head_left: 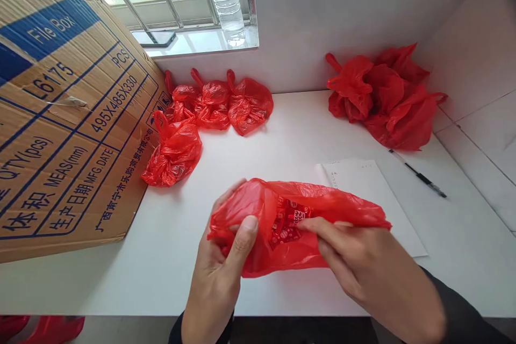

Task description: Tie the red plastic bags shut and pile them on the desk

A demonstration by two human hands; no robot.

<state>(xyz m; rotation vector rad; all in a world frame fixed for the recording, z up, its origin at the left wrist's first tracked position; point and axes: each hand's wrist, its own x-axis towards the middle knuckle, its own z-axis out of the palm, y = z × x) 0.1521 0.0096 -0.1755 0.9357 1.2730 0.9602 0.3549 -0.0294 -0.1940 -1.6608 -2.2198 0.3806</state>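
A red plastic bag [298,260] is held above the front of the table, its mouth open towards me. My left hand [226,258] grips its left end, thumb in front and the other fingers behind the plastic. Inside the mouth lie red packets [288,223] with white and dark printing; their kind is unclear. My right hand [363,258] is at the bag's right side, slightly blurred. Its index finger stretches into the mouth and reaches the packets, with another finger apart below it. The thumb is mostly hidden, and nothing shows in its grasp.
Several knotted red bags [250,105] sit at the back left, beside a large cardboard box [72,107]. More red bags [387,97] lie heaped at the back right. Paper [363,177] and a pen [419,174] lie at right. A bottle [229,5] and a phone [155,38] occupy the windowsill.
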